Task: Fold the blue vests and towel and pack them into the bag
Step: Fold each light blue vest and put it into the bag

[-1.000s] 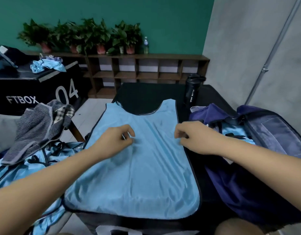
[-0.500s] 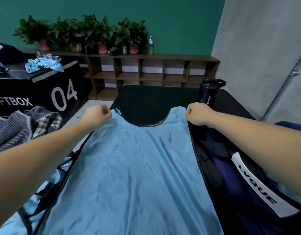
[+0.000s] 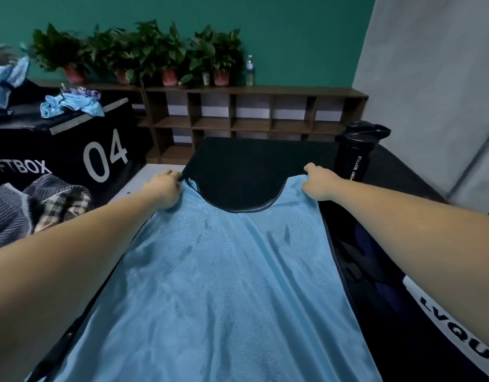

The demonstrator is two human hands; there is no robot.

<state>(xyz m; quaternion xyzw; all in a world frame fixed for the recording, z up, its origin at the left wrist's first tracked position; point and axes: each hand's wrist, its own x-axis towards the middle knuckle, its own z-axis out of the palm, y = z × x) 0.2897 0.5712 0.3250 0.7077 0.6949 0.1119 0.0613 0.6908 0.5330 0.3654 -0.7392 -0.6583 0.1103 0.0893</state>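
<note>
Vest (image 3: 210,285) spread flat; left hand (image 3: 165,188), right hand (image 3: 319,186) pinch far corners (shoulders).

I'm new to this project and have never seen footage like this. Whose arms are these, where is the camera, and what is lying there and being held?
There is no machine here. These are a person's two bare arms, filmed by a wide-angle camera worn on their head that looks forward and down, so the arms reach in from the lower corners. A blue vest lies spread flat on a black table. The left hand grips one shoulder strap and the right hand grips the other, at the vest's far end. A black sport bottle stands near the right hand. On the right lies a dark bag, and on the left a grey striped towel in a heap. Further back are a black box marked 04 and a wooden shelf with potted plants.
</note>
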